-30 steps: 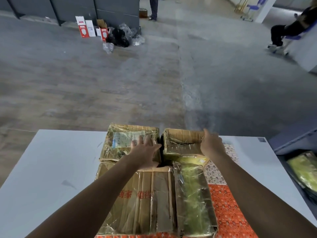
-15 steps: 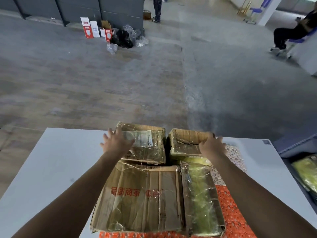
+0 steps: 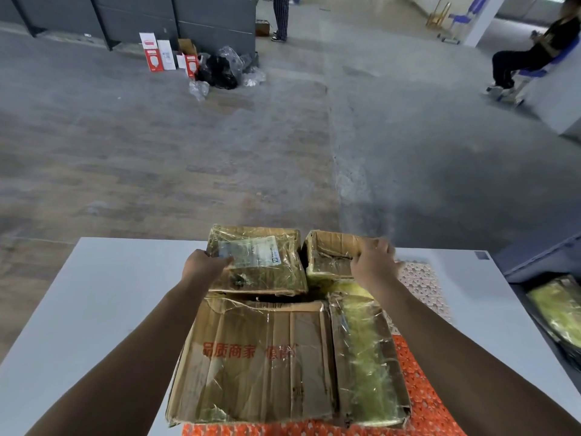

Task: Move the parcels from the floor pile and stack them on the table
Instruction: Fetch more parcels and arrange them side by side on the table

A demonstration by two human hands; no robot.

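Observation:
Four plastic-wrapped cardboard parcels lie together on a white table (image 3: 94, 309), partly on an orange patterned mat (image 3: 421, 404). Nearest me are a large box with red characters (image 3: 261, 357) and a narrow parcel (image 3: 364, 357) to its right. Behind them sit a parcel with a white label (image 3: 267, 265) and a small open-topped parcel (image 3: 330, 256). My left hand (image 3: 204, 265) grips the labelled parcel's left edge; that parcel's near edge overlaps the large box. My right hand (image 3: 374, 262) rests on the small parcel with fingers curled over its far right corner.
A dark bin (image 3: 534, 278) at the table's right side holds a yellow-green wrapped parcel (image 3: 556, 309). Far across the grey floor lie cartons and bags (image 3: 204, 67). A person sits at the far right (image 3: 528, 58); another stands at the back (image 3: 281, 17).
My left hand has slid from the top of the labelled parcel to its left edge, and that parcel now sits over the large box's far edge. My right hand stays on the small parcel.

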